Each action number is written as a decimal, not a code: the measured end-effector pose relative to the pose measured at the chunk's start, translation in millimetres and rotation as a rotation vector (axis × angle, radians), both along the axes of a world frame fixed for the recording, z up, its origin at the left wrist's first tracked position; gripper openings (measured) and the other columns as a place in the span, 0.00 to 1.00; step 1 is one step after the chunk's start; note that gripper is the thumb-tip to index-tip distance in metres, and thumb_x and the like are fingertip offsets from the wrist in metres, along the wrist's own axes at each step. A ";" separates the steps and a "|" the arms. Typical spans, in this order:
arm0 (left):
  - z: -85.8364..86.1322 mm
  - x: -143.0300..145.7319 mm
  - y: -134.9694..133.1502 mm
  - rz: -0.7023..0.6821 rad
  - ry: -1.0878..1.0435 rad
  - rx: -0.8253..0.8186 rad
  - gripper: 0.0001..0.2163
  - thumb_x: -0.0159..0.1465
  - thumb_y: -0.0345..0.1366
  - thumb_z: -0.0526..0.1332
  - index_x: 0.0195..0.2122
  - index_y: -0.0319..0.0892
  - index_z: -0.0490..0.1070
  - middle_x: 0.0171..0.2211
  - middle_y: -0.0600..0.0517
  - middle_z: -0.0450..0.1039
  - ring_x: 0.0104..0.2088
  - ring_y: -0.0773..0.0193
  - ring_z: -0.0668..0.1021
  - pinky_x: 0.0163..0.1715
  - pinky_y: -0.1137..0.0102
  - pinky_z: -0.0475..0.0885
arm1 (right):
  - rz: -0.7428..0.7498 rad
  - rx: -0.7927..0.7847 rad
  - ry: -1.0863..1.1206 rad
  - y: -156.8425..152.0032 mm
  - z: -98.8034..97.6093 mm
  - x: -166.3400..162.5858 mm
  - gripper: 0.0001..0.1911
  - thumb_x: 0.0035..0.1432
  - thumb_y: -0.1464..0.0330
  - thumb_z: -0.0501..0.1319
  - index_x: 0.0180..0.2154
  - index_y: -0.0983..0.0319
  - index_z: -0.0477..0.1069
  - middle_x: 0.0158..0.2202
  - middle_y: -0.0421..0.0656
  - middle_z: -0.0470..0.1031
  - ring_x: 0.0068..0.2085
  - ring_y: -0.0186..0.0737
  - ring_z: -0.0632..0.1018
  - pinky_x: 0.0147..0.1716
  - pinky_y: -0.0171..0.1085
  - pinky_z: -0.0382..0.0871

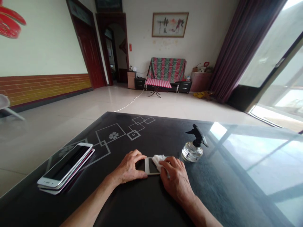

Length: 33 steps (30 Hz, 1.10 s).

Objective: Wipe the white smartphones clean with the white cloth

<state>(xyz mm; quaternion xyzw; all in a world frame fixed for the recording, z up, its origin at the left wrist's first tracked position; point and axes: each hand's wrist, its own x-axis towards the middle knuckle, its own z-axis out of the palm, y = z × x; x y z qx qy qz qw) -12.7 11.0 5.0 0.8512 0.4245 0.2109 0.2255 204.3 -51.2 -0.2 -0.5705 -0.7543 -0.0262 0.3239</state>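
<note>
A white phone (150,166) lies flat on the black glass table (132,201). My left hand (129,167) grips the phone's left end between thumb and fingers, holding it down. My right hand (176,179) presses a crumpled white cloth (159,158) onto the phone's right half, fingers closed over it. The screen's right part is hidden under the cloth and hand.
A small clear spray bottle (193,148) with a black trigger stands just right of my hands. A stack of phones (65,168) lies at the table's left edge. Beyond the table are tiled floor, a covered sofa (165,71) and a curtain (239,47).
</note>
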 end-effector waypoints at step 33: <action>-6.4 0.9 1.7 -0.006 -0.047 0.025 0.25 0.44 0.49 0.72 0.42 0.47 0.72 0.41 0.51 0.68 0.44 0.55 0.71 0.45 0.63 0.67 | 0.002 -0.032 -0.058 2.6 -0.9 -3.4 0.17 0.59 0.74 0.51 0.49 0.58 0.68 0.46 0.46 0.71 0.45 0.44 0.70 0.45 0.44 0.60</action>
